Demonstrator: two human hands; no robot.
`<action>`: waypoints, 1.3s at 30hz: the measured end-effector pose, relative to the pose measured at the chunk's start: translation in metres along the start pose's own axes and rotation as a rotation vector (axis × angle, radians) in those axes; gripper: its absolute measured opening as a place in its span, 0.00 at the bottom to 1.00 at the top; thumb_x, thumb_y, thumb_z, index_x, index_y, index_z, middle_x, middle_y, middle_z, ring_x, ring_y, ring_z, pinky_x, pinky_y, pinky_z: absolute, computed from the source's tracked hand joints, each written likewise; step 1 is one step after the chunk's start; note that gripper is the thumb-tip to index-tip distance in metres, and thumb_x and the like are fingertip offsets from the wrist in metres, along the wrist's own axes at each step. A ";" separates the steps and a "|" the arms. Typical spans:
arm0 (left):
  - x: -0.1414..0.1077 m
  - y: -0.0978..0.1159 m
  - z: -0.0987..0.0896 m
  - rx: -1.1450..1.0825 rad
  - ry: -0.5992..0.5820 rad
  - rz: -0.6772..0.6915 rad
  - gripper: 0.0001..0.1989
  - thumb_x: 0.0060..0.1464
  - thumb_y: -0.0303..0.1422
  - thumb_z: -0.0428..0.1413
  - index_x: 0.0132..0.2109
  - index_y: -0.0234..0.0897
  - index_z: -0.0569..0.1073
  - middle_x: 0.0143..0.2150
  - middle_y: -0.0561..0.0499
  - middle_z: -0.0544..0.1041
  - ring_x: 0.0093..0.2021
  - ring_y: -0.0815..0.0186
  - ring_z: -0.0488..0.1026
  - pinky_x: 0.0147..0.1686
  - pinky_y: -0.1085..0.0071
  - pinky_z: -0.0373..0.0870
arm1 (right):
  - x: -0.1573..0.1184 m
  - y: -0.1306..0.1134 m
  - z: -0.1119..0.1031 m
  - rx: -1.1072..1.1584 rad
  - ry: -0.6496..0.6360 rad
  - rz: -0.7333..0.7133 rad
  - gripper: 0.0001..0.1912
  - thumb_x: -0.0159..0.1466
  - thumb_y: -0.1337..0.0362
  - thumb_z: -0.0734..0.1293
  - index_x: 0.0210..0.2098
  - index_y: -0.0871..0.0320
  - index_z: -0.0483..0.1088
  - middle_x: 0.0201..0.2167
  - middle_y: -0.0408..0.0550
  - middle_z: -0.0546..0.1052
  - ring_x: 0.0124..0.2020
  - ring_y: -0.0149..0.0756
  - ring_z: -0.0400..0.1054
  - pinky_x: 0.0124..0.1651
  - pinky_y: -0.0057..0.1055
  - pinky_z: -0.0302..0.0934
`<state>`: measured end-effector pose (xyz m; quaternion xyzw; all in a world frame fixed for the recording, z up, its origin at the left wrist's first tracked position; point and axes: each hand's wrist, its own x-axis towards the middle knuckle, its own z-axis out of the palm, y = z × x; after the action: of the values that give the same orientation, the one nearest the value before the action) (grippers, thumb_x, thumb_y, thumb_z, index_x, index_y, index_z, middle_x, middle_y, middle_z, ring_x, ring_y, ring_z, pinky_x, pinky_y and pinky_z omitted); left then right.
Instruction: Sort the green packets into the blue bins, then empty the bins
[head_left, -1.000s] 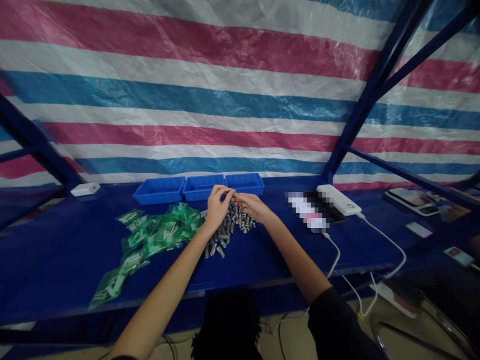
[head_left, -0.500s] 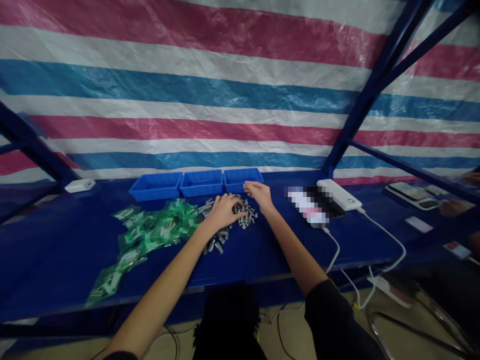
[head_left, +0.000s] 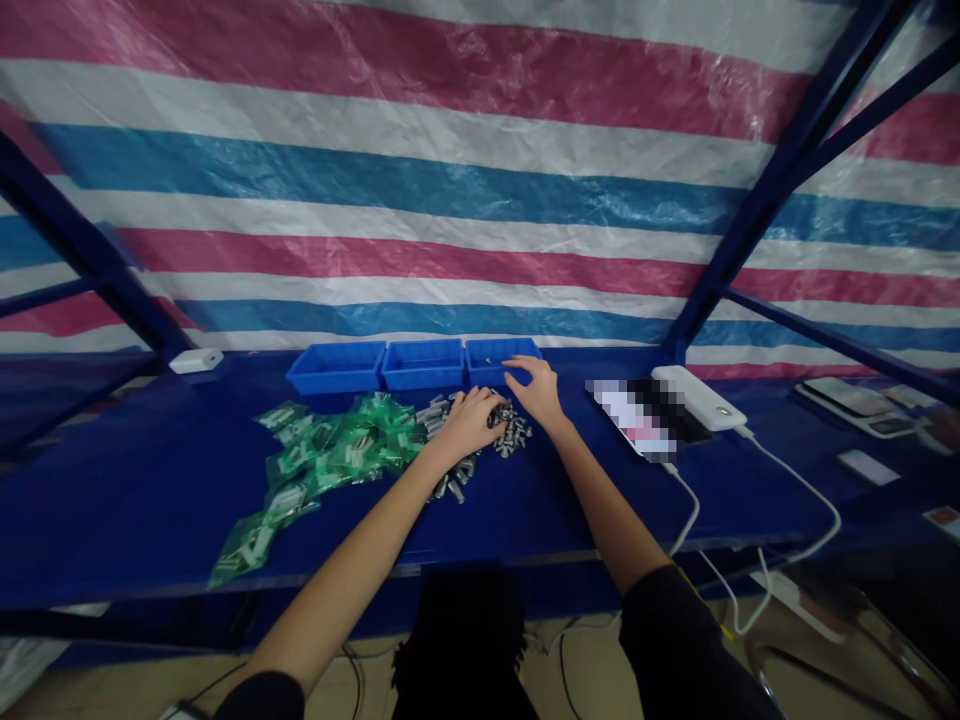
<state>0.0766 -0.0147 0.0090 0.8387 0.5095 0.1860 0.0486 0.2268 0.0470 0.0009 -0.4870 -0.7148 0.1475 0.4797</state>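
Note:
My left hand (head_left: 474,422) rests on the pile of small metal parts (head_left: 512,432), its fingers curved apart around some of them; whether it grips any is hidden. My right hand (head_left: 534,388) hovers at the front edge of the right blue bin (head_left: 480,376), thumb and fingers apart with nothing between them. A small light piece (head_left: 488,361) shows inside that bin. Beneath and beside my left hand are larger metal cylinders (head_left: 456,490). Green plastic bags (head_left: 352,450) holding metal pieces spread out to the left.
Two more blue bins, the middle one (head_left: 424,378) and the left one (head_left: 337,381), stand in the row. A phone (head_left: 637,425) and a white power bank (head_left: 697,398) with cables lie on the right. A white box (head_left: 196,360) sits at the back left.
My right hand has opened from a pinch at the right bin, and a small piece now shows inside it. My left hand stays on the pile. The view has shifted slightly.

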 end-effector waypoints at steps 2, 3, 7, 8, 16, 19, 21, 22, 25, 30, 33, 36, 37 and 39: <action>0.000 0.000 0.000 0.002 -0.041 0.007 0.12 0.54 0.37 0.53 0.45 0.41 0.72 0.43 0.48 0.70 0.50 0.56 0.64 0.51 0.57 0.55 | -0.003 0.001 -0.001 -0.130 -0.011 -0.028 0.11 0.58 0.64 0.64 0.39 0.53 0.75 0.46 0.47 0.74 0.52 0.42 0.63 0.57 0.45 0.49; 0.001 0.000 0.000 0.001 -0.059 0.009 0.11 0.54 0.38 0.53 0.44 0.41 0.72 0.43 0.48 0.70 0.50 0.56 0.64 0.52 0.57 0.54 | -0.004 0.001 -0.001 -0.169 -0.025 -0.047 0.10 0.59 0.64 0.64 0.38 0.52 0.75 0.46 0.47 0.74 0.51 0.42 0.63 0.56 0.45 0.48; 0.002 -0.001 -0.002 -0.011 -0.067 -0.002 0.12 0.52 0.42 0.55 0.41 0.41 0.73 0.41 0.49 0.71 0.49 0.57 0.65 0.52 0.58 0.53 | -0.006 0.004 -0.001 -0.234 -0.116 -0.128 0.10 0.61 0.64 0.62 0.37 0.53 0.75 0.49 0.48 0.72 0.53 0.42 0.61 0.54 0.43 0.50; 0.002 -0.001 -0.003 -0.018 -0.061 -0.007 0.12 0.52 0.43 0.55 0.40 0.41 0.73 0.40 0.50 0.72 0.48 0.57 0.65 0.52 0.58 0.53 | -0.006 0.005 -0.001 -0.237 -0.130 -0.139 0.10 0.61 0.64 0.62 0.38 0.53 0.75 0.50 0.48 0.72 0.53 0.42 0.60 0.53 0.43 0.51; -0.001 0.005 -0.001 0.002 -0.014 -0.021 0.08 0.52 0.38 0.55 0.36 0.39 0.72 0.38 0.51 0.75 0.44 0.61 0.67 0.46 0.63 0.55 | -0.008 0.010 0.006 -0.233 -0.160 -0.162 0.14 0.59 0.61 0.64 0.44 0.53 0.72 0.55 0.48 0.68 0.59 0.45 0.54 0.56 0.47 0.50; -0.003 0.006 -0.002 0.028 -0.006 -0.023 0.10 0.52 0.35 0.55 0.42 0.39 0.72 0.41 0.50 0.74 0.45 0.61 0.67 0.45 0.63 0.55 | -0.007 0.009 0.005 -0.203 -0.142 -0.162 0.13 0.59 0.62 0.64 0.43 0.54 0.73 0.54 0.49 0.69 0.58 0.44 0.56 0.56 0.46 0.51; -0.004 0.007 -0.005 0.039 -0.028 -0.025 0.09 0.53 0.36 0.54 0.41 0.40 0.73 0.40 0.50 0.75 0.45 0.60 0.67 0.45 0.63 0.55 | -0.006 0.005 0.002 -0.174 -0.091 -0.150 0.10 0.59 0.63 0.64 0.39 0.54 0.75 0.53 0.49 0.70 0.56 0.43 0.59 0.55 0.44 0.53; -0.004 0.007 -0.006 0.041 -0.041 -0.029 0.08 0.53 0.36 0.54 0.40 0.40 0.73 0.40 0.50 0.75 0.44 0.61 0.68 0.45 0.62 0.55 | -0.005 0.003 -0.001 -0.166 -0.059 -0.143 0.10 0.59 0.63 0.63 0.37 0.54 0.75 0.51 0.49 0.71 0.54 0.42 0.61 0.54 0.42 0.54; -0.002 0.007 -0.011 0.032 -0.053 -0.047 0.07 0.53 0.37 0.54 0.36 0.41 0.75 0.38 0.52 0.77 0.43 0.61 0.69 0.45 0.62 0.55 | -0.005 -0.008 -0.009 -0.171 -0.013 -0.100 0.08 0.58 0.63 0.64 0.34 0.53 0.76 0.44 0.46 0.76 0.47 0.38 0.66 0.50 0.36 0.57; 0.001 0.000 -0.011 -0.030 -0.027 -0.051 0.07 0.53 0.35 0.54 0.33 0.41 0.77 0.37 0.53 0.79 0.41 0.62 0.70 0.45 0.63 0.57 | -0.010 -0.021 -0.012 -0.228 -0.190 0.068 0.08 0.57 0.61 0.65 0.35 0.52 0.75 0.35 0.42 0.78 0.35 0.33 0.70 0.38 0.27 0.60; 0.004 -0.007 -0.008 -0.139 0.009 -0.059 0.06 0.51 0.33 0.55 0.34 0.40 0.78 0.37 0.52 0.79 0.39 0.63 0.71 0.43 0.66 0.61 | -0.012 -0.026 -0.011 -0.253 -0.209 0.071 0.09 0.58 0.61 0.64 0.34 0.52 0.76 0.37 0.42 0.78 0.36 0.32 0.70 0.37 0.25 0.60; 0.007 -0.014 -0.006 -0.284 0.107 -0.080 0.08 0.49 0.32 0.57 0.37 0.39 0.78 0.37 0.50 0.79 0.37 0.64 0.72 0.41 0.68 0.64 | -0.013 -0.030 -0.010 -0.189 -0.184 0.119 0.11 0.60 0.58 0.62 0.34 0.51 0.76 0.36 0.42 0.79 0.37 0.33 0.71 0.38 0.25 0.60; 0.009 -0.017 -0.005 -0.333 0.149 -0.089 0.10 0.48 0.32 0.57 0.39 0.38 0.78 0.37 0.50 0.79 0.37 0.65 0.72 0.41 0.69 0.65 | -0.013 -0.031 -0.010 -0.157 -0.180 0.143 0.12 0.60 0.57 0.61 0.34 0.51 0.76 0.35 0.42 0.79 0.38 0.34 0.71 0.38 0.26 0.60; 0.011 -0.021 -0.006 -0.424 0.222 -0.109 0.12 0.48 0.33 0.56 0.41 0.37 0.77 0.37 0.49 0.79 0.35 0.65 0.72 0.39 0.69 0.66 | -0.013 -0.032 -0.008 -0.070 -0.197 0.176 0.14 0.61 0.55 0.60 0.32 0.53 0.76 0.33 0.44 0.79 0.37 0.36 0.72 0.37 0.26 0.61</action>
<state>0.0614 0.0047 0.0114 0.7553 0.5060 0.3769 0.1773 0.2170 0.0185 0.0192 -0.5476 -0.7175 0.2111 0.3751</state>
